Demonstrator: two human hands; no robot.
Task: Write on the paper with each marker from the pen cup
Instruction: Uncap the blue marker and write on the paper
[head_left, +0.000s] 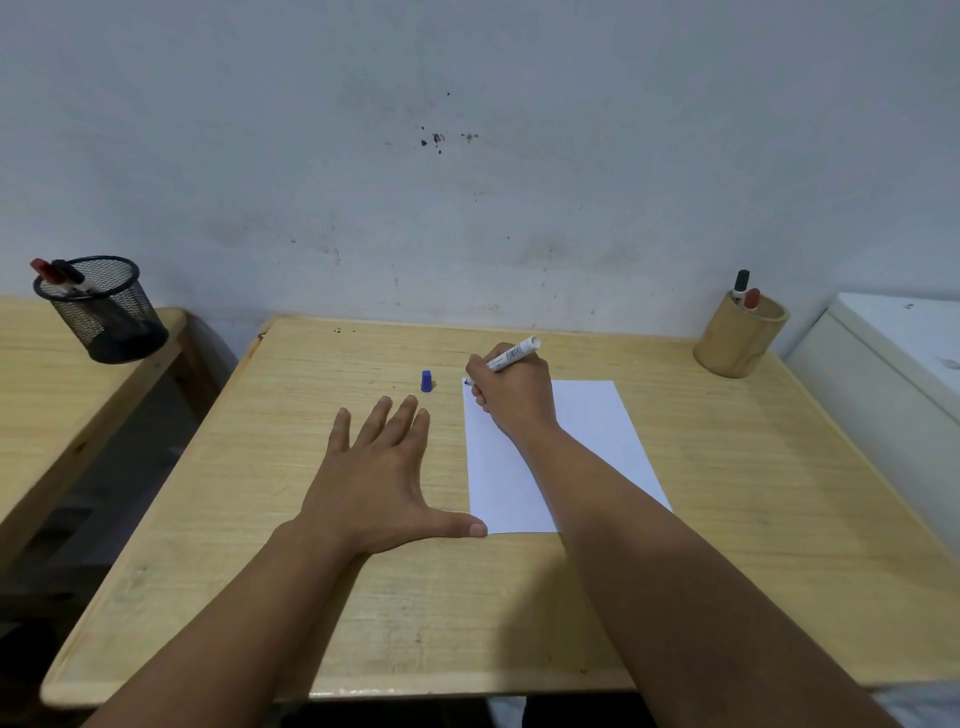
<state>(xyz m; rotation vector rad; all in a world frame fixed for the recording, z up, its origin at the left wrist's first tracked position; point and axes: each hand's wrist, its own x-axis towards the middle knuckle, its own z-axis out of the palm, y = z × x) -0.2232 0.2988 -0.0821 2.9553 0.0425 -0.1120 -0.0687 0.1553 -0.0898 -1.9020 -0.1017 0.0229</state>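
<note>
A white sheet of paper (597, 441) lies on the wooden desk (727, 519), right of centre. My right hand (514, 395) grips a white marker (514, 353) with its blue tip at the paper's top left corner. The marker's blue cap (426, 381) stands upright on the desk, just left of the paper. My left hand (384, 478) lies flat and spread on the desk, with the thumb touching the paper's bottom left corner. A wooden pen cup (740, 338) at the back right holds a black marker (740, 285) and a red one (751, 299).
A black mesh cup (104, 312) with red and black markers stands on a second desk (41, 405) to the left, across a gap. A white cabinet (893, 374) adjoins the desk's right side. A wall runs right behind the desk.
</note>
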